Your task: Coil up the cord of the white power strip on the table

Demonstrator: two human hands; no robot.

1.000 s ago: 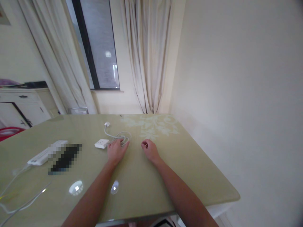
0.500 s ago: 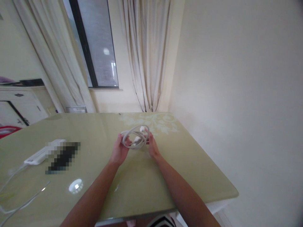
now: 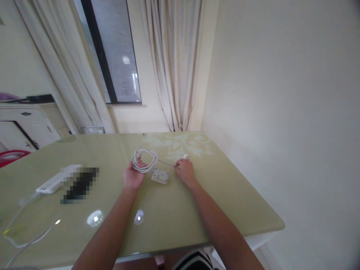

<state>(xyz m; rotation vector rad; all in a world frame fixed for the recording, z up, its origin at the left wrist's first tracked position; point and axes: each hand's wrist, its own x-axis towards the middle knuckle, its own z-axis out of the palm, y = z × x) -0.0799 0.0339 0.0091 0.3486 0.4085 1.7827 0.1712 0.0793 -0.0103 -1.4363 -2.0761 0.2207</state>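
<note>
A coiled white cable [image 3: 154, 162] rests in my left hand [image 3: 134, 177], whose fingers curl through and around the loops. From the coil hangs a small white socket block [image 3: 160, 176], just right of that hand and over the table. My right hand [image 3: 185, 170] is closed on the cable's other end, with a white plug [image 3: 186, 156] poking out past the fingers. A single strand runs between the coil and my right hand.
The green glossy table [image 3: 174, 217] spans the view. To the left lie a white power strip [image 3: 53, 182], a blurred-out dark object [image 3: 80, 185] and a loose white cord [image 3: 36, 239]. A wall [image 3: 281, 112] borders the table's right side.
My hands have moved apart, the left one leftward with the coil and the right one slightly right with the plug end. The socket block now hangs clear of the loops.
</note>
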